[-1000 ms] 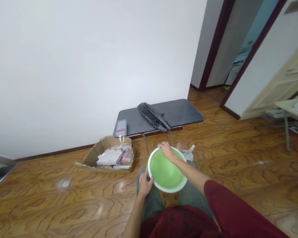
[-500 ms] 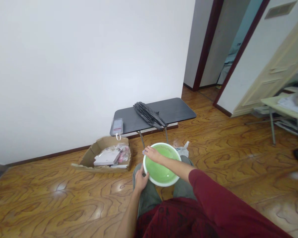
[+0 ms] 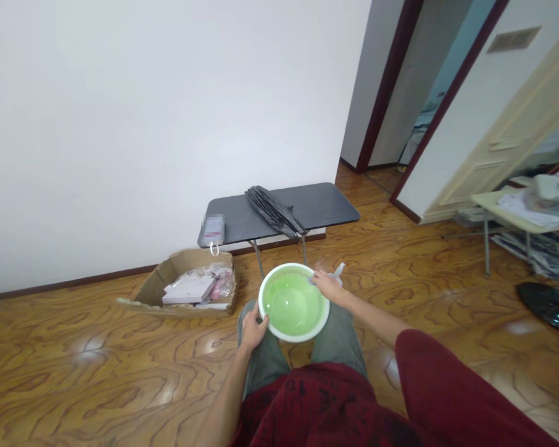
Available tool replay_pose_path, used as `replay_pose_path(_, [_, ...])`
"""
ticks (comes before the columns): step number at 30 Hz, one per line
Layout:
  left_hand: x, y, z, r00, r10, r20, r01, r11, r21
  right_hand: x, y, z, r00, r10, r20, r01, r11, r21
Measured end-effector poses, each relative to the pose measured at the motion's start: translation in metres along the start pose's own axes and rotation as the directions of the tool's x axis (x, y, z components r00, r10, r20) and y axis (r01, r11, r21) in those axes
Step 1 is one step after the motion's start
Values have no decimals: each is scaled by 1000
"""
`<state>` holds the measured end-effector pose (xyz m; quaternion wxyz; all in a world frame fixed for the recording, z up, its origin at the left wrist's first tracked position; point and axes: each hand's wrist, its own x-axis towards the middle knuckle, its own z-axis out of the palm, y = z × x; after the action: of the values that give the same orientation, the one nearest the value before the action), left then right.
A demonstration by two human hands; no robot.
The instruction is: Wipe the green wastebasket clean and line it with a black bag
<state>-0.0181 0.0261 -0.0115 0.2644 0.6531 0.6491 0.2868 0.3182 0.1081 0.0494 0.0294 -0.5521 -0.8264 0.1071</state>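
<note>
While the left hand pinches the green basin by its left rim — over the knees — the right hand clasps a pale wad at the right rim. Beyond, a dark bundle reaches the near edge of the black table.

The right hand, with a pale cloth at its fingertips, has moved round the rim of the green basket: from the far edge a second ago, to the left half a second ago, to the right side now. The right forearm has swung clear of the basket, uncovering its bottom. Holes now show along its far wall; a second earlier they showed on the near side.
</note>
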Motion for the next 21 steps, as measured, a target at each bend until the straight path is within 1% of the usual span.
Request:
replay_pose_path(3, [-1,2,-2,1000,18,18,-18,1000,-1,-30,-1,8,999,22,42,-23,999,22])
replay_pose_path(6, [-3,4,-2,1000,26,6,-26,999,28,-58,-7,17,998,54,31,-55,997,47])
replay_pose_path(9, [-2,2,-1,1000,6,-22,-5,998,69,-83,-23,28,997,60,44,-65,993,100])
replay_pose_path(11, [-1,0,1,1000,-3,-26,6,996,88,-95,-42,36,995,57,80,-68,988,136])
replay_pose_path(13, [1,-2,2,1000,5,-24,-2,995,103,-99,-67,43,991,40,131,-60,986,155])
replay_pose_path(15, [2,-3,3,1000,20,-20,-17,994,112,-97,-96,50,983,-18,180,-16,982,189])
replay_pose_path(17, [2,-4,3,1000,22,-15,-20,993,116,-89,-122,54,983,-71,171,26,968,251])
replay_pose_path(19, [3,-4,3,1000,19,-1,-19,993,116,-82,-140,57,985,-91,145,46,957,288])
replay_pose_path(21, [3,-5,2,1000,15,14,-17,993,120,-77,-147,55,983,-92,156,46,960,277])
